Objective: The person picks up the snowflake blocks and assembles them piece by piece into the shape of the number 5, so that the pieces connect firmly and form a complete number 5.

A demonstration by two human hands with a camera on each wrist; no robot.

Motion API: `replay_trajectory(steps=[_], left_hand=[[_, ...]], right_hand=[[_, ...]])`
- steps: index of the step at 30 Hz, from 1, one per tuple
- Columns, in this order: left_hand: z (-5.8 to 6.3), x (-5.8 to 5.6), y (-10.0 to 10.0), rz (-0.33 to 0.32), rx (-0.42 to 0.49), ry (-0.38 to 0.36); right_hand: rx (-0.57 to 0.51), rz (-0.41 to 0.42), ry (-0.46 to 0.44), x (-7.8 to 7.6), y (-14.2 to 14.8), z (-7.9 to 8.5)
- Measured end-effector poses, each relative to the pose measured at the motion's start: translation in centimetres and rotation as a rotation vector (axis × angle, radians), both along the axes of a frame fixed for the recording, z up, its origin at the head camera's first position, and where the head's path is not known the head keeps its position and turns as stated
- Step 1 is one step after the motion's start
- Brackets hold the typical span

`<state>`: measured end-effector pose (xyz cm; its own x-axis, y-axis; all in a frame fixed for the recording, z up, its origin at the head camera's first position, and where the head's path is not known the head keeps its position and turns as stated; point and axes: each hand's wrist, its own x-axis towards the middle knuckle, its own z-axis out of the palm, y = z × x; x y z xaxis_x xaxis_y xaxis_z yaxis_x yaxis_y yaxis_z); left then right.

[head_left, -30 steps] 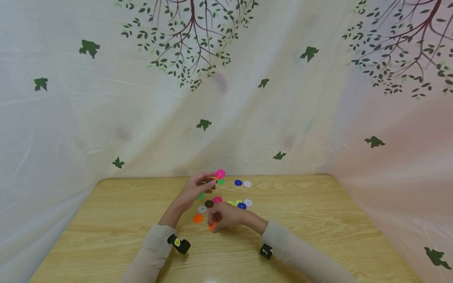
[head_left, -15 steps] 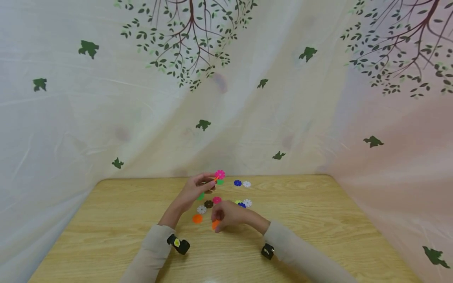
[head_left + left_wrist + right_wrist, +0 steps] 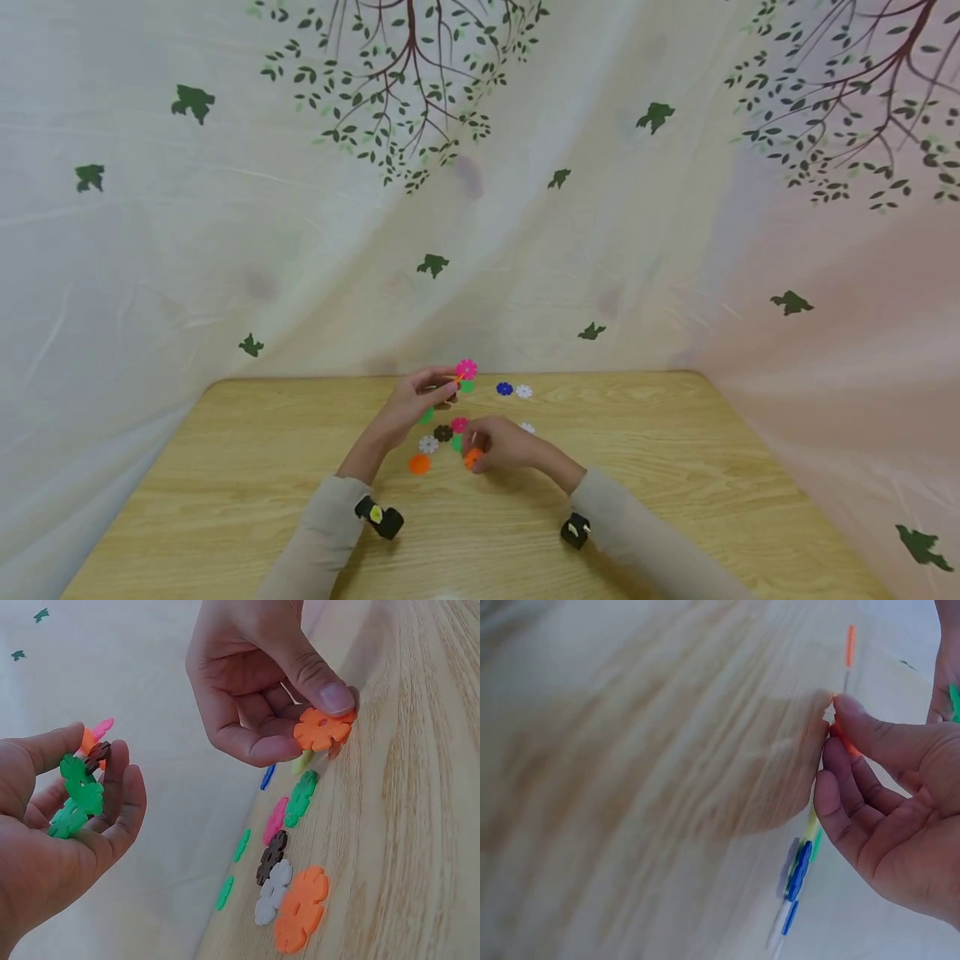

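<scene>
Joined flower-shaped interlocking discs [image 3: 82,784], in green, brown, orange and pink, are held between the curled fingers and thumb of my left hand [image 3: 403,408], above the table's far part. The pink disc [image 3: 467,369] sticks out past the fingertips. Lower and to the right, my right hand [image 3: 510,446] pinches a single orange flower disc [image 3: 322,733] between thumb and fingers, close over the wood. Left of it lies a row of loose discs: orange [image 3: 301,909], white [image 3: 273,892], brown [image 3: 271,857], pink [image 3: 275,822] and green [image 3: 301,798].
Blue [image 3: 504,389] and white [image 3: 523,392] discs lie near the far table edge. Two green discs [image 3: 241,845] lie beyond the row. In the right wrist view, blue discs [image 3: 799,868] sit past my right fingers. A patterned cloth [image 3: 495,250] hangs behind the wooden table [image 3: 675,483].
My right hand has moved slightly away and to the right with the orange disc, uncovering a green disc and covering the yellow and blue ones. My left hand stays in place.
</scene>
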<state>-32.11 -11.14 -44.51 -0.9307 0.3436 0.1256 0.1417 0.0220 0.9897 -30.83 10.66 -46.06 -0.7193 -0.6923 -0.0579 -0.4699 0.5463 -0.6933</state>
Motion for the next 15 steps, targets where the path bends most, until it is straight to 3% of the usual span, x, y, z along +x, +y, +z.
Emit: replay_trajectory(steps=[7,10,15], left_hand=[[0.0,0.0,-0.1,-0.001,0.006,0.006],[0.0,0.1,-0.1,0.002,0.014,0.002],[0.0,0.0,0.1,0.019,0.047,-0.018]], right_hand=[[-0.094,-0.07,0.124,-0.7,0.6,0.0],[-0.166,-0.118,0.18,-1.1,0.7,0.8],[-0.317,-0.222,0.122,-1.2,0.5,2.6]])
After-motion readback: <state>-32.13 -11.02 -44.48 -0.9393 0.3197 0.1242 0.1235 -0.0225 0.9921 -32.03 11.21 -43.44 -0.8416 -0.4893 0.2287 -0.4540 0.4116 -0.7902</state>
